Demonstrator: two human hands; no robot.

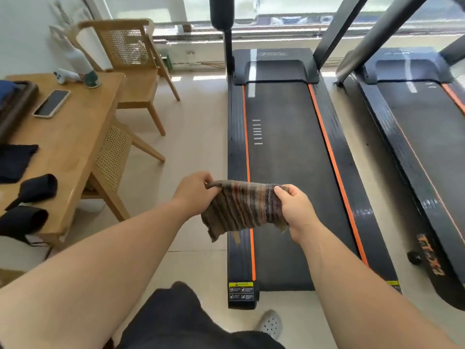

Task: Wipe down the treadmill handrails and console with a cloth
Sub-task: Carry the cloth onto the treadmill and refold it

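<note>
Both hands, left hand [193, 191] and right hand [294, 207], hold the striped cloth [241, 210] stretched out; next, step to the treadmill [284, 152] handrails

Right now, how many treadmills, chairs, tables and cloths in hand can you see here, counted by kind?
Black treadmills with orange stripes: 2
Light wooden chairs with woven cane panels: 2
Light wooden table: 1
Brown striped cloth: 1
Total: 6

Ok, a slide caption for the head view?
Left hand and right hand grip a striped cloth before the treadmill.
</note>
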